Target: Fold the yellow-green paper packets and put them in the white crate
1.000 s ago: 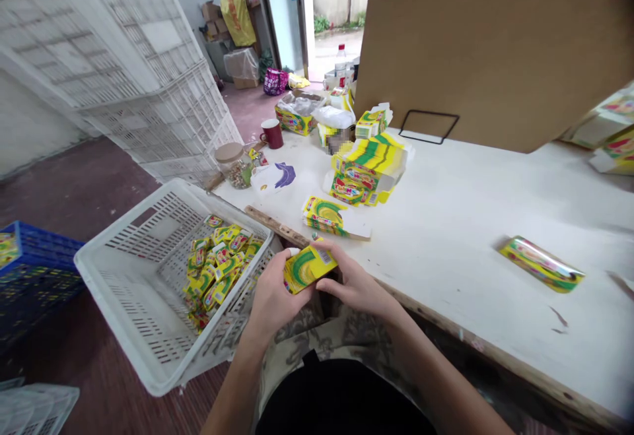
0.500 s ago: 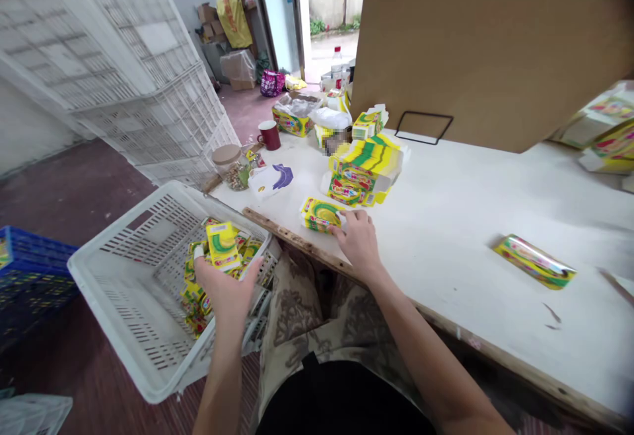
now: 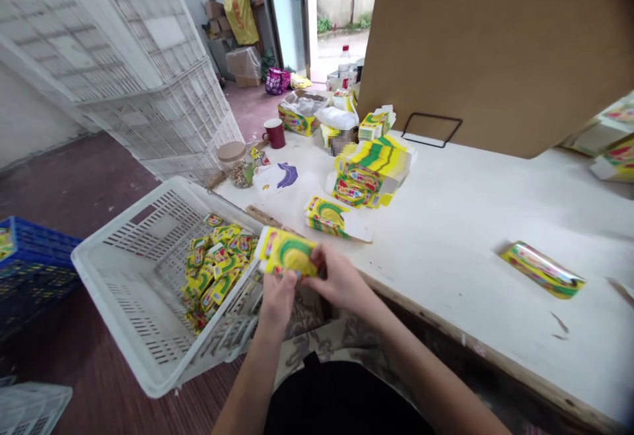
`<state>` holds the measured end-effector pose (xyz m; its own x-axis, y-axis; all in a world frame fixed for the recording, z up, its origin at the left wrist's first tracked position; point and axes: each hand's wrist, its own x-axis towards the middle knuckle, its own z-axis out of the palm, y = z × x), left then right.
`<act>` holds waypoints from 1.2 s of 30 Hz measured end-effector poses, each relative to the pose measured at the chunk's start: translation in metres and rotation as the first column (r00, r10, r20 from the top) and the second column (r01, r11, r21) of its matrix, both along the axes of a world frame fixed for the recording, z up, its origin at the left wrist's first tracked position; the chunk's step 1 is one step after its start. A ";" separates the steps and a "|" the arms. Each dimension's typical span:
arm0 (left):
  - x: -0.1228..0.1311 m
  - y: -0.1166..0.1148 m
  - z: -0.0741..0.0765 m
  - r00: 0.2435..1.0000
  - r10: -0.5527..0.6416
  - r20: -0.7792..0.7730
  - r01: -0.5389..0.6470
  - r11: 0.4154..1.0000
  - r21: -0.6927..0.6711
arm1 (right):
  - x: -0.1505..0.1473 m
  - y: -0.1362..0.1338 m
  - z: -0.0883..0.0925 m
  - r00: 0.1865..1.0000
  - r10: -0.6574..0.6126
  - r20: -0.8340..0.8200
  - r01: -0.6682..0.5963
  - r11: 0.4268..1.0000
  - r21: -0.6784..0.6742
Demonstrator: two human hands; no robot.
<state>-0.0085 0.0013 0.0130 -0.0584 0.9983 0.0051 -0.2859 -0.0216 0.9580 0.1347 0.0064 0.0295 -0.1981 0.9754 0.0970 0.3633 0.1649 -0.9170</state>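
Observation:
My left hand [image 3: 279, 300] and my right hand [image 3: 341, 278] are closed on one yellow-and-green carton [image 3: 287, 252], held level above the table's front edge. White flaps show at its left end, and my right fingers pinch its right end. Behind it, another carton [image 3: 324, 216] of the same print lies on the table with a white flap spread to the right. To the left, a white plastic crate [image 3: 123, 220] holds a heap of small yellow-and-green boxes [image 3: 218, 270]; its right rim is close to my left hand.
On the white table [image 3: 446, 224] are a stack of flat cartons [image 3: 371, 174], a shiny yellow packet [image 3: 542, 270], a jar [image 3: 235, 164] and a red mug [image 3: 275, 133]. A large brown cardboard [image 3: 485, 52] rises at the back. White crates [image 3: 123, 59] stand at left, near a blue crate [image 3: 42, 270].
My left hand has left the space over the crate and the small box there, coming right to meet my right hand. My right hand has lifted a carton off the table toward me.

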 end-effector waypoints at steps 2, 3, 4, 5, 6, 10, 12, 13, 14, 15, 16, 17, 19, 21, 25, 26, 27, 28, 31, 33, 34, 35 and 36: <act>0.007 0.001 0.012 0.989 0.103 0.105 -0.099 0.994 -0.049 | -0.015 -0.015 0.003 0.977 0.106 -0.183 -0.120 0.990 -0.069; 0.008 0.002 0.017 0.974 0.168 0.149 -0.159 0.985 -0.074 | -0.021 -0.020 0.003 0.959 0.127 -0.253 -0.151 0.985 -0.080; 0.009 0.003 0.020 0.955 0.228 0.187 -0.215 0.972 -0.091 | -0.025 -0.024 0.002 0.945 0.131 -0.299 -0.161 0.984 -0.078; 0.009 0.004 0.021 0.938 0.276 0.211 -0.259 0.960 -0.103 | -0.029 -0.026 0.000 0.937 0.131 -0.323 -0.163 0.984 -0.073; 0.008 0.004 0.020 0.927 0.302 0.223 -0.283 0.952 -0.114 | -0.031 -0.026 -0.002 0.933 0.130 -0.335 -0.162 0.984 -0.072; 0.003 -0.002 0.007 0.961 0.241 0.132 -0.230 0.969 -0.093 | -0.025 -0.022 -0.006 0.917 0.045 -0.396 -0.102 0.987 -0.125; 0.000 -0.006 0.001 0.975 0.219 0.029 -0.217 0.974 -0.066 | -0.018 -0.020 -0.003 0.922 0.029 -0.387 -0.081 0.990 -0.119; -0.001 -0.007 -0.001 0.970 0.241 -0.021 -0.242 0.969 -0.056 | -0.016 -0.021 -0.001 0.931 0.051 -0.362 -0.094 0.990 -0.103; -0.002 -0.007 -0.002 0.958 0.281 -0.059 -0.284 0.957 -0.052 | -0.014 -0.022 0.002 0.940 0.082 -0.331 -0.117 0.989 -0.088; -0.002 -0.007 -0.002 0.941 0.327 -0.084 -0.332 0.942 -0.049 | -0.014 -0.024 0.004 0.948 0.111 -0.300 -0.140 0.987 -0.078; -0.002 -0.006 -0.002 0.925 0.369 -0.097 -0.374 0.926 -0.047 | -0.014 -0.025 0.005 0.952 0.132 -0.277 -0.159 0.984 -0.075; -0.002 -0.005 -0.001 0.912 0.398 -0.100 -0.404 0.914 -0.045 | -0.015 -0.027 0.006 0.954 0.140 -0.264 -0.167 0.983 -0.081; -0.002 -0.002 0.001 0.911 0.402 -0.090 -0.407 0.912 -0.043 | -0.016 -0.027 0.006 0.957 0.120 -0.264 -0.151 0.983 -0.102; -0.003 0.000 0.001 0.932 0.355 -0.074 -0.360 0.931 -0.057 | -0.013 -0.023 0.004 0.965 0.075 -0.251 -0.105 0.989 -0.106; -0.012 -0.002 0.009 0.962 0.246 -0.120 -0.249 0.968 -0.012 | 0.004 -0.008 0.003 0.992 -0.039 -0.122 0.046 0.997 0.054; -0.015 -0.003 0.015 0.944 0.278 -0.176 -0.272 0.961 0.061 | 0.009 -0.006 0.004 0.994 -0.088 -0.059 0.095 0.985 0.141; -0.018 -0.005 0.021 0.912 0.327 -0.245 -0.295 0.942 0.159 | 0.014 -0.004 0.005 0.990 -0.143 0.016 0.135 0.962 0.236; -0.021 -0.007 0.028 0.867 0.380 -0.324 -0.301 0.915 0.267 | 0.017 -0.004 0.006 0.977 -0.192 0.097 0.151 0.932 0.330; -0.027 -0.008 0.046 0.693 0.336 -0.638 -0.076 0.914 0.399 | 0.021 -0.006 0.010 0.940 -0.146 0.307 -0.029 0.866 0.500; -0.028 -0.005 0.050 0.548 0.106 -0.830 0.170 0.957 0.234 | 0.018 -0.010 0.012 0.937 -0.018 0.348 -0.183 0.823 0.537; -0.028 -0.003 0.049 0.481 -0.007 -0.877 0.250 0.959 0.129 | 0.017 -0.012 0.012 0.945 0.004 0.326 -0.195 0.808 0.556; -0.027 -0.002 0.046 0.434 -0.089 -0.897 0.296 0.954 0.048 | 0.015 -0.013 0.012 0.961 -0.023 0.277 -0.145 0.808 0.571; -0.026 0.000 0.042 0.411 -0.129 -0.902 0.310 0.951 0.006 | 0.014 -0.015 0.011 0.975 -0.089 0.203 -0.045 0.818 0.573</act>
<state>-0.0348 0.0013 0.0549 0.2901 0.9551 0.0605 0.6970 -0.2541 0.6705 0.1491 -0.0082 0.0403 -0.2579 0.7605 0.5959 0.5461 0.6235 -0.5594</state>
